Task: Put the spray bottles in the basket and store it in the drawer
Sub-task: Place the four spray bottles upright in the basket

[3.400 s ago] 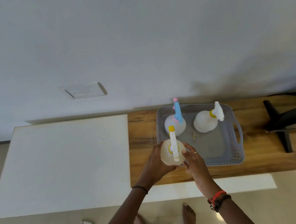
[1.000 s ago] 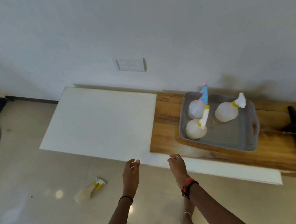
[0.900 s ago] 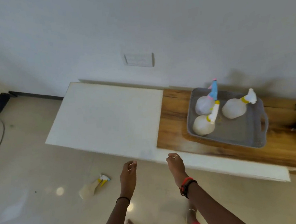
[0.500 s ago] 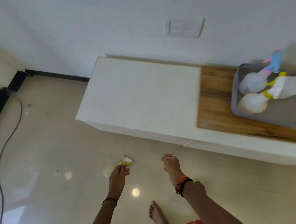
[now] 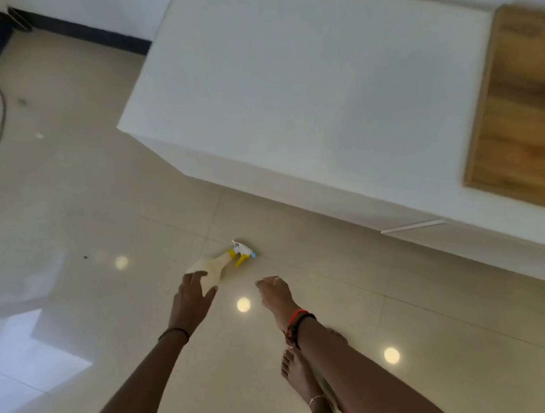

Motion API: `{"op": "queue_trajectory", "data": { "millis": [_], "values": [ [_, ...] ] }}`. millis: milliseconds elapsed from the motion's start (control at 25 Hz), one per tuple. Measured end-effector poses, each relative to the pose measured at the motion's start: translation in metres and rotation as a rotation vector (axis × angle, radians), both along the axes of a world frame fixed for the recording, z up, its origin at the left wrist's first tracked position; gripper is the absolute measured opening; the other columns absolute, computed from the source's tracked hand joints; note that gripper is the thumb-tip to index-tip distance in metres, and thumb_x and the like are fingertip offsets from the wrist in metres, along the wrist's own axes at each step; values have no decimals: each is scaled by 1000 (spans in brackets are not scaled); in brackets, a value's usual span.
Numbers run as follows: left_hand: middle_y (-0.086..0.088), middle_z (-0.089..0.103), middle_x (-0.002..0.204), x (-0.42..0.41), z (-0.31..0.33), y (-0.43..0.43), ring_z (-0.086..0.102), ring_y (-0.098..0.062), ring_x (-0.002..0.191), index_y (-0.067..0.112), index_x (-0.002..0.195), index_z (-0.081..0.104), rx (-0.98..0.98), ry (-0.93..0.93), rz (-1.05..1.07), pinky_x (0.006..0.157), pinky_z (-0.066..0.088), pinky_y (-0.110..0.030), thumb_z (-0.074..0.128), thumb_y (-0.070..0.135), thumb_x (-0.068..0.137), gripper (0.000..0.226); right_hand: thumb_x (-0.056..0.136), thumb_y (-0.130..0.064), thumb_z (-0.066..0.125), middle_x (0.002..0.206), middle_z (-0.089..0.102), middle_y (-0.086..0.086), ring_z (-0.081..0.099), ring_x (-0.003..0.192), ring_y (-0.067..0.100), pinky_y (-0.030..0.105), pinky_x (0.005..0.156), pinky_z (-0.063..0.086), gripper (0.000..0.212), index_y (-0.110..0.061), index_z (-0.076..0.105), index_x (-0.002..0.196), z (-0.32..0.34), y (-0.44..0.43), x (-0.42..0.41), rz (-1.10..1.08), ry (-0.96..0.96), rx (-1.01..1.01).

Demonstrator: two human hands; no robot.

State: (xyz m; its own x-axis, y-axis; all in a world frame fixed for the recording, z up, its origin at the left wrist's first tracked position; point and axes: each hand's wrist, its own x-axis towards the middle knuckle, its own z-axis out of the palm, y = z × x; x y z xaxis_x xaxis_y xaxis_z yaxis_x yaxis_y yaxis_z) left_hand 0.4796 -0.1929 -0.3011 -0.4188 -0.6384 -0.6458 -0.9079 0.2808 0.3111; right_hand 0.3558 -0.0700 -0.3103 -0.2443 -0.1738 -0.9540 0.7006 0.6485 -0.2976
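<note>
Left hand [image 5: 190, 302] spread open, empty, right over spray bottle [image 5: 217, 263] lying on floor [image 5: 98, 206]; right hand [image 5: 276, 294] loosely curled, empty, nearby.

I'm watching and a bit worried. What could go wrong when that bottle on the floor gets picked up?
The spray bottle lies on its side on shiny floor tiles, so it might slide or roll away if the open left hand nudges it before gripping. The white cabinet juts out close by, so standing up quickly could mean a bump. The picture is blurry, so this is only a guess.
</note>
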Motion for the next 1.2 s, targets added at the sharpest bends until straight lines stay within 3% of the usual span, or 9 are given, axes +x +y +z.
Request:
{"op": "queue_trajectory", "data": {
  "millis": [160,240,360,560,720,840,960,1080,1200],
  "values": [
    [-22,46,137,4,-78,-21,48,-39,123,2,138,39,-93,-121,-123,102,38,-47,75,29,76,76,90,-15,51,86,48,2,46,77,18,29,75,37,13,-16,49,103,-75,-21,19,42,-27,-2],
    [-21,41,142,7,-114,-32,40,-35,132,3,143,30,-75,-155,-153,109,32,-45,79,36,70,94,90,-11,49,84,46,1,44,75,18,26,71,36,7,-17,47,88,-112,-32,24,70,-41,-26],
    [-20,36,147,11,-163,-45,32,-32,138,4,147,19,-78,-223,-236,112,28,-44,82,46,62,113,90,-2,44,65,32,-1,30,57,12,21,57,25,33,-19,32,64,-164,-47,32,114,-74,-41],
    [-28,23,150,13,-208,-56,26,-38,141,9,149,13,-172,-290,-321,114,26,-46,85,44,59,121,94,-10,42,79,41,-3,39,65,7,19,67,35,32,-27,37,68,-207,-59,33,168,-167,-65],
    [-28,37,136,13,-227,-65,41,-43,124,11,148,17,-179,-348,-325,101,40,-47,83,36,63,111,92,-8,43,67,36,-1,34,59,10,20,60,29,31,-23,37,65,-220,-65,32,213,-138,-115],
    [-29,40,127,15,-231,-59,43,-46,115,8,143,30,-144,-231,-170,98,42,-51,85,26,60,101,90,-6,41,66,35,-1,33,59,13,25,67,33,32,-21,34,63,-220,-67,26,261,-121,-128],
    [-28,42,126,12,-210,-34,44,-46,118,10,139,36,-46,-45,34,100,40,-48,87,23,59,96,95,-7,37,74,39,-4,44,82,21,31,82,38,31,-24,39,68,-203,-57,15,269,-152,-111],
    [-19,41,130,-3,-168,-4,45,-36,120,14,137,37,46,98,174,100,42,-41,88,21,58,94,96,-8,33,83,45,1,44,87,20,29,83,43,26,-10,57,106,-162,-35,6,165,-144,-101],
    [-14,41,131,-24,-108,23,45,-30,121,13,136,37,90,223,197,92,42,-34,89,16,57,94,99,-18,34,84,48,0,45,79,14,34,102,44,36,-11,48,131,-102,-11,-6,39,-183,-125]
  ]
}}
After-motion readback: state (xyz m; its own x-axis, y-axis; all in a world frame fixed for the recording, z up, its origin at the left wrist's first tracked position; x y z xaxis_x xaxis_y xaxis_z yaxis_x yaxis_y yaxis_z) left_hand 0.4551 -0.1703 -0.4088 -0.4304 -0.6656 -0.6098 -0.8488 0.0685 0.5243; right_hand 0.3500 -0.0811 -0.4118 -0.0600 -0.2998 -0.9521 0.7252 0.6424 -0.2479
